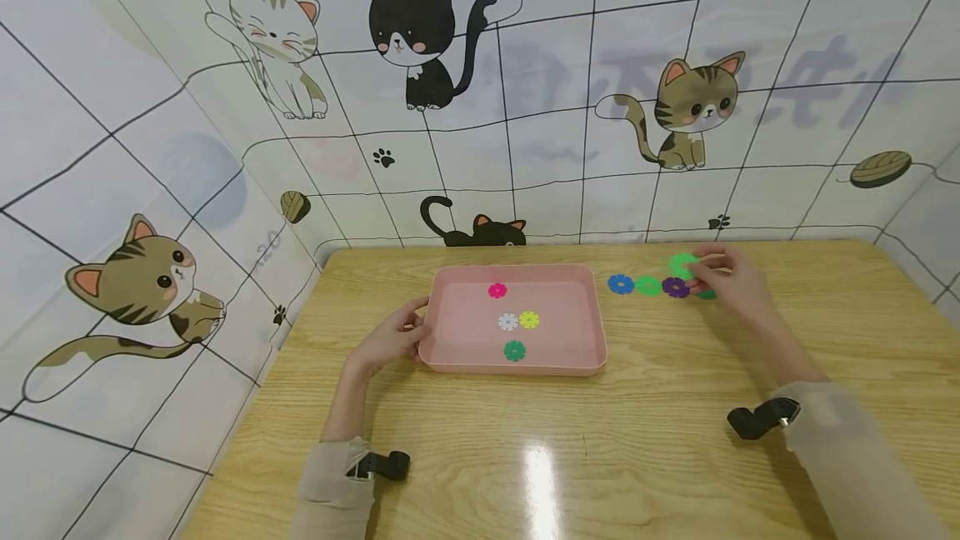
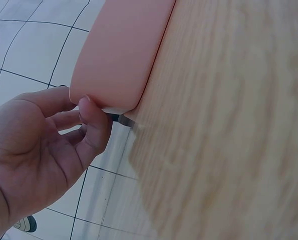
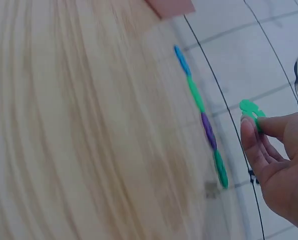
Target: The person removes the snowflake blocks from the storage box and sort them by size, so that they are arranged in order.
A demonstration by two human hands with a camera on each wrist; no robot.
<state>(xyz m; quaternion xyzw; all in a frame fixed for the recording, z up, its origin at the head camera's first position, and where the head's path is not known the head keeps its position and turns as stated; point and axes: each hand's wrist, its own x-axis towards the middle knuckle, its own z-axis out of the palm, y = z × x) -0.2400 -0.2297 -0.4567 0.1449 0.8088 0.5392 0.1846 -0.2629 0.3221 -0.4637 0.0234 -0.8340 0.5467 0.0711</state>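
My right hand [image 1: 735, 283] pinches a light green notched plastic disc [image 3: 250, 107] between thumb and fingers, raised above a row of flat discs on the table. That row runs left to right: a blue disc [image 1: 621, 284], a light green disc [image 1: 648, 285], a purple disc [image 1: 676, 287] and a dark green disc [image 3: 220, 169], partly hidden by the hand in the head view. With thumb and fingers, my left hand [image 1: 390, 335] grips the left side of a pink tray [image 1: 465, 363]. Inside lie a pink disc [image 1: 497, 291], a white disc [image 1: 508, 322], a yellow disc [image 1: 529, 320] and a green disc [image 1: 514, 351].
The wooden table [image 1: 480, 440] meets a tiled-pattern wall [image 1: 555, 148] with cartoon cats at its back edge. Another patterned wall [image 1: 135, 165] rises along the left side. Dark wrist cameras sit on both sleeves.
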